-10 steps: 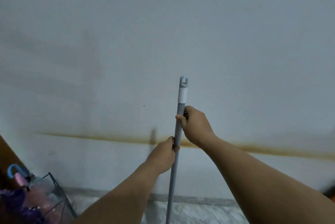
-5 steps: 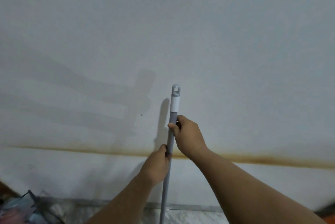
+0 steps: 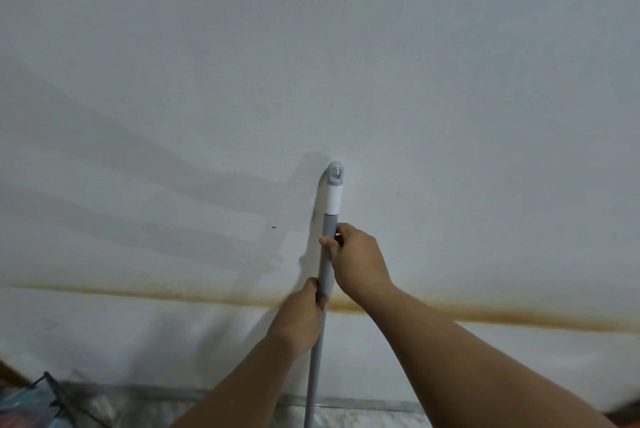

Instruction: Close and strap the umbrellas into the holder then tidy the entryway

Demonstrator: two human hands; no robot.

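Observation:
A long grey pole point(image 3: 325, 254) with a white and grey cap point(image 3: 334, 190) stands nearly upright in front of a pale wall. My right hand point(image 3: 356, 263) grips the pole just below the cap. My left hand point(image 3: 301, 316) grips it lower down. The pole's lower end runs out of view at the bottom edge. At the bottom left corner shows a blurred part of the black wire umbrella holder point(image 3: 52, 393) with clear and coloured umbrella fabric in it.
The white wall point(image 3: 346, 63) fills most of the view, with a brownish stain line point(image 3: 138, 292) across it. A strip of marbled floor point(image 3: 363, 417) and grey skirting lie along the bottom.
The view has swung right and up, so the umbrella holder slid to the bottom left corner. The pole's cap has come closer to the wall, its shadow now beside it. Both hands keep their grip.

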